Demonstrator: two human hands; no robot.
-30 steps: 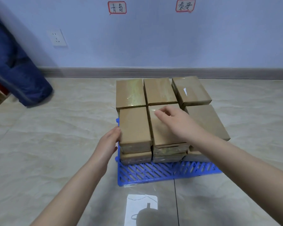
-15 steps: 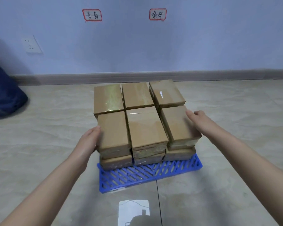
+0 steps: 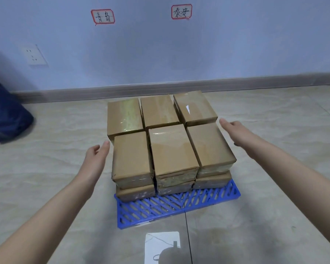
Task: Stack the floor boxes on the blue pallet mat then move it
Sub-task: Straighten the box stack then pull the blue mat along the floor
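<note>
We find the cardboard boxes (image 3: 171,149) stacked in layers, six across the top, on the blue pallet mat (image 3: 160,208) at centre frame. No loose box shows on the floor, so we judge stacking complete and the move outstanding. The left hand (image 3: 95,157) is flat, fingers straight and together, just beside the stack's left face. The right hand (image 3: 236,130) is likewise flat, near the right face. Neither grips anything, and we cannot confirm contact. Close behind stands the wall (image 3: 255,44), with a socket (image 3: 33,55) at upper left. A dark blue bundle (image 3: 6,115) lies at the left edge, well apart.
</note>
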